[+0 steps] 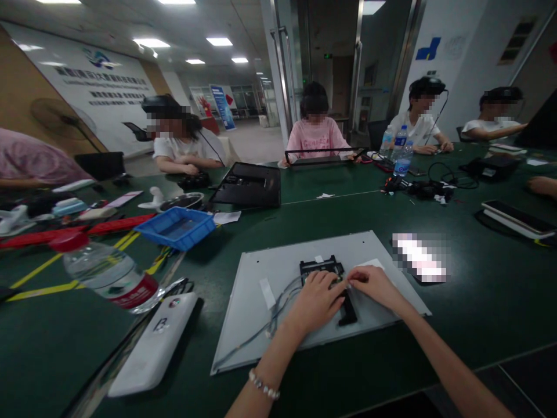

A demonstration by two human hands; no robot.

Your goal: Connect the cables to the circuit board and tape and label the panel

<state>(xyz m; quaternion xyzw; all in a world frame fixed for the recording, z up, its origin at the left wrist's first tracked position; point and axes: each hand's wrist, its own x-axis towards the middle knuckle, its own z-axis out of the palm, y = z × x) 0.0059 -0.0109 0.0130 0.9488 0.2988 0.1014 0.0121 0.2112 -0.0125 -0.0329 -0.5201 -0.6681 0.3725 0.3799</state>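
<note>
A flat light-grey panel (374, 247) lies on the dark green table in front of me. On its middle sits a black plastic frame-like part (348, 312), partly covered by my hands. My left hand (319, 302) rests over this part with its fingers stretched out. My right hand (378, 285) is closed in a pinch at the left fingertips; whatever is in the pinch is hidden or too small to make out. Thin grey cables (284, 299) run from the black part to the panel's lower left. A white strip (267, 294) lies beside them.
Left of the panel are a white power bank-like device (159, 342), a tilted water bottle (113, 273) and a blue tray (198, 229). A bright-screened phone (418, 258) lies to the right. Across the table a person (317, 130) holds a black frame (324, 163); other people sit nearby.
</note>
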